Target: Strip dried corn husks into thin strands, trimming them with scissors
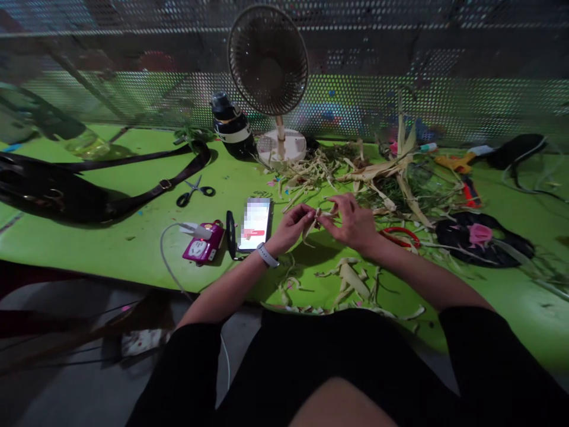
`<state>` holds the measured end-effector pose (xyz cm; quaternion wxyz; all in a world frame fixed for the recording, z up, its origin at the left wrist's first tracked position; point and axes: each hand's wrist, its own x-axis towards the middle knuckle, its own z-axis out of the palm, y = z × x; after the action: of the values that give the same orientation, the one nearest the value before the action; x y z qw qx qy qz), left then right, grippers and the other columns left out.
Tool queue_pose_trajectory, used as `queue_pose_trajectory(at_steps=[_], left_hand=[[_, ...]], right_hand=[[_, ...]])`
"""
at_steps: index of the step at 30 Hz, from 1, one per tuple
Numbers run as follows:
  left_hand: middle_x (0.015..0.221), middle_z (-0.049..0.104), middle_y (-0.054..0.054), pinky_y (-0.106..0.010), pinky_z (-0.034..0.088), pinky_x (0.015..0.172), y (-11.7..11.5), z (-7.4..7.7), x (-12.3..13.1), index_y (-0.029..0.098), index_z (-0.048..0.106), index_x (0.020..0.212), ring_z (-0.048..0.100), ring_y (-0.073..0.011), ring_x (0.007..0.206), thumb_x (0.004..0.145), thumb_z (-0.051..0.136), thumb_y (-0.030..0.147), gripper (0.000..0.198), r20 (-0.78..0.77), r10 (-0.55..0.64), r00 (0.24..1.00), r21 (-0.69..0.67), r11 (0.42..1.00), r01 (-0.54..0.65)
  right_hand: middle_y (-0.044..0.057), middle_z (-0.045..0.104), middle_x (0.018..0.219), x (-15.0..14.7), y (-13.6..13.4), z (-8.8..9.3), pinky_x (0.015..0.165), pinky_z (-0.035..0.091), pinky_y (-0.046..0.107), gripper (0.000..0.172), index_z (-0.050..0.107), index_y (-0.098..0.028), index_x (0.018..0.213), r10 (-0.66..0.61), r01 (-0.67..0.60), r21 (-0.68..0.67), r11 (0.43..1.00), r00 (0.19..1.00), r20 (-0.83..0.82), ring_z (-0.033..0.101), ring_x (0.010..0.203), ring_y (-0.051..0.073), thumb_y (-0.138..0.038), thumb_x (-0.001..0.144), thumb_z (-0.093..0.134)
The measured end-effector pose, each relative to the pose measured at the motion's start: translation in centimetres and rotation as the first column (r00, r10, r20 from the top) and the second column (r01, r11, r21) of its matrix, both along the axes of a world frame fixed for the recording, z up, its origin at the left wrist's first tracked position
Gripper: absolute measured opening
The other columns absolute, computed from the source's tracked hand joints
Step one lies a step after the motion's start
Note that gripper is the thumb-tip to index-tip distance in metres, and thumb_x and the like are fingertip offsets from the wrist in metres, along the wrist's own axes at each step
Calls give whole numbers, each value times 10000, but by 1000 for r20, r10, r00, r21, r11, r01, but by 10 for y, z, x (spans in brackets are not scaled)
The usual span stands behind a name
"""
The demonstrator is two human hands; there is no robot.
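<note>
Over the green table, my left hand (291, 228) and my right hand (354, 223) meet with fingertips pinched on a pale strip of dried corn husk (307, 236). One end of the strip hangs below my left fingers; the part between the fingertips is too small to make out fully. A watch with a light band (267, 255) is on my left wrist. More torn husk pieces (353, 279) lie on the table below my hands. Beyond my right hand is a heap of dried husks and stalks (377, 172). Red-handled pliers (400, 236) rest beside my right forearm.
A phone (254, 224) props near my left wrist, beside a purple power socket (204, 243) with a cable. Scissors (194, 191), a black bag (48, 187), a bottle (233, 127) and a fan (269, 65) stand farther off. An orange glue gun (456, 161) lies right.
</note>
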<state>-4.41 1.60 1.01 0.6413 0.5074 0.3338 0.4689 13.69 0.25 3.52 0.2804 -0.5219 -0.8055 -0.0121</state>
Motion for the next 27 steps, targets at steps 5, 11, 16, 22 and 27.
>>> queue_pose_trajectory(at_steps=[5,11,16,22,27], left_hand=[[728,571,19,-209,426,614,-1,0,1,166,571,798,506,-78,646,747,721,497,368,-37,-9,999,68,998,11],[696,587,15,-239,478,621,0,-1,-1,167,511,791,552,-93,629,778,652,563,421,-115,-59,992,118,990,72],[743,675,-28,-287,537,737,4,5,-7,172,474,829,658,-123,716,826,596,556,402,-178,-51,983,171,982,82],[789,714,-77,-301,540,740,11,17,-20,168,479,848,690,-149,755,896,527,498,337,-334,-166,928,190,952,239],[909,692,-69,-282,497,776,11,26,-27,160,609,917,650,-155,853,901,550,406,253,-516,-158,842,302,886,352]], right_hand=[[148,608,1213,3,0,12,946,358,481,351,634,-187,1088,128,-142,92,986,981,144,528,1087,321,-440,858,554],[38,697,797,0,2,9,1068,236,517,141,617,-226,861,209,-209,-38,977,978,12,592,802,236,-344,837,544],[33,688,750,4,7,10,1040,279,500,100,600,-218,815,167,-168,-35,985,985,-47,597,749,228,-308,783,573],[18,673,716,11,12,17,977,342,472,92,596,-210,754,169,-177,-77,981,981,-99,592,718,209,-302,755,588],[27,683,747,6,8,14,975,342,482,84,595,-216,771,251,-253,-102,962,967,-28,592,739,212,-298,769,574]])
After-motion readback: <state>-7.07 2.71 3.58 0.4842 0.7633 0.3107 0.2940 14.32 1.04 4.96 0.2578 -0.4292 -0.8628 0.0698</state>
